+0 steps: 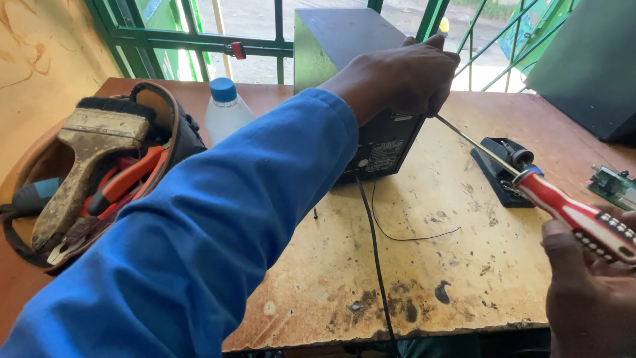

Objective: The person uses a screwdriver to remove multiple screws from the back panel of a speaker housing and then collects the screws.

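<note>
Black speaker box (344, 46) gripped by left hand (404, 76), right hand (589, 292) clasping red screwdriver (570, 212)

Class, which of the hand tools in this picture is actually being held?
The red-handled screwdriver, gripped by the right hand; the paintbrush and pliers lie in the basket.

Daylight is pouring in through the window (265, 26) behind the speaker (351, 93), washing the view outside almost white. The speaker's near face is sitting in shade, and a soft shadow is falling from it toward the camera across the table (450, 252). Left of the speaker, the bottle (225, 109) is catching a pale sheen. The blue sleeve (199, 238), closest to the lens, is looking slightly soft, and the frame's edges are bending a little.
</note>
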